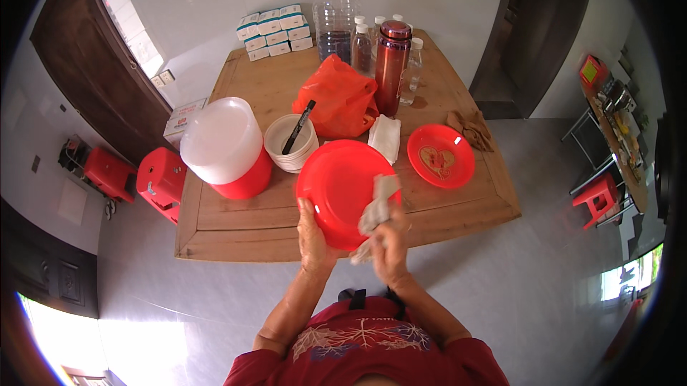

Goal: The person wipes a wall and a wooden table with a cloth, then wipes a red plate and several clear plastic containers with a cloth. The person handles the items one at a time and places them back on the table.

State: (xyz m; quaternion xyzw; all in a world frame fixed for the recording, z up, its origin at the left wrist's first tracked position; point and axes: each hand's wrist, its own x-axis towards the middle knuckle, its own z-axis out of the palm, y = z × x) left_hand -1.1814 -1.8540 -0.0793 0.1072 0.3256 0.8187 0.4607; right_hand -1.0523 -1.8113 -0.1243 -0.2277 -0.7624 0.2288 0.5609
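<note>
My left hand [314,238] grips the lower left rim of a red plastic plate [341,190], tilted above the near edge of the table. Bunched in my right hand [392,246] is a beige cloth [377,209], which lies over the plate's right side and looks blurred. A second red plate [461,163] with a gold heart-shaped print rests on the table to the right. Left of the held plate stand a stack of white bowls [276,139] with a black marker [298,127] across the top, and a white translucent tub [220,131] above a red one [247,179].
On the wooden table [241,236] are an orange-red plastic bag [338,99], a red thermos flask [390,69], a large plastic bottle [334,21], several small bottles, stacked tissue packs [276,32], a folded white cloth [385,138] and a brown cloth [472,129]. Red stools [161,176] stand left.
</note>
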